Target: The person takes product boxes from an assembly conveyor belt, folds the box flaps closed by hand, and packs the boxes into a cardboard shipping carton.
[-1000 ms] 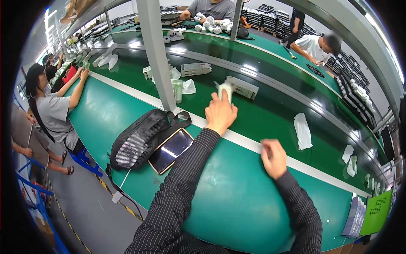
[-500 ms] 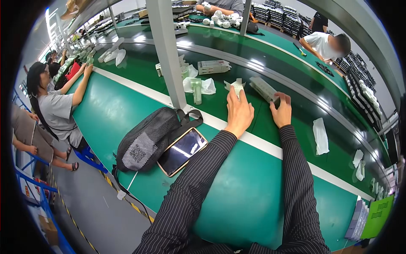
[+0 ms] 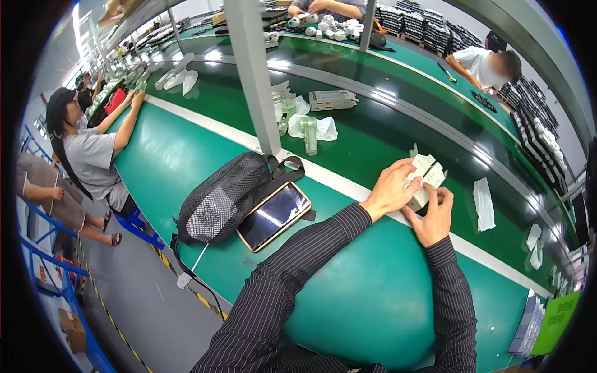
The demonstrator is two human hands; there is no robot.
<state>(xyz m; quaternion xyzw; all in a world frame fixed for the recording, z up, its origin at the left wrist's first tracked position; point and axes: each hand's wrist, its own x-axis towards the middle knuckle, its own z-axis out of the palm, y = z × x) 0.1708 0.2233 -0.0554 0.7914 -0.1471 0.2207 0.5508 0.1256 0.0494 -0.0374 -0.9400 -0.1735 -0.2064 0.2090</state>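
Note:
My left hand (image 3: 392, 188) and my right hand (image 3: 433, 217) are closed around two small pale cartons (image 3: 427, 174) held side by side over the green belt, near its white edge. Printing shows on the cartons, and a flap sticks up at the far end. My left fingers lie along their left side and top; my right fingers and thumb press the near right side. The cartons' undersides are hidden.
A third carton (image 3: 333, 100) lies farther back on the belt. Left of my hands are a light green translucent cylinder (image 3: 309, 135) and white plastic wrap (image 3: 326, 129). A plastic sleeve (image 3: 483, 205) lies right. A mesh bag (image 3: 214, 202) and phone (image 3: 274, 216) rest on the table (image 3: 354, 280). Co-workers sit nearby.
Both hands have come together, nearer to me, bringing their separate cartons side by side. The left hand moved right. The view has shifted slightly.

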